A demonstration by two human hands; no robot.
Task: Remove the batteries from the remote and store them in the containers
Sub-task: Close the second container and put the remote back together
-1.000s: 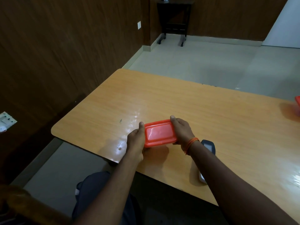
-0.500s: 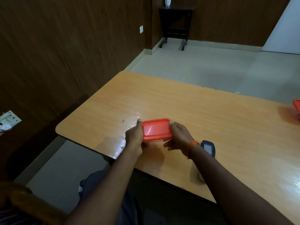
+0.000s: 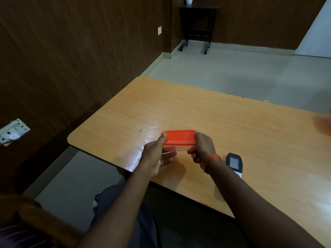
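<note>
A small clear container with an orange lid [image 3: 180, 137] is held above the wooden table [image 3: 232, 133] between both hands. My left hand [image 3: 157, 154] grips its left end with the thumb on the lid's edge. My right hand [image 3: 202, 149], an orange thread on the wrist, grips the right end. The container is tilted so the lid faces away from me. A dark remote with a grey screen [image 3: 234, 162] lies on the table just right of my right wrist, partly hidden by my forearm. No batteries are visible.
A blurred orange object [image 3: 328, 120] sits at the table's right edge. The near table edge runs under my forearms. A wood-panelled wall with a socket plate [image 3: 13, 131] stands on the left. A dark side table [image 3: 197, 24] stands far off.
Both hands have lifted the container and tipped it, so the lid now shows edge-on instead of flat. The camera view has shifted slightly.
</note>
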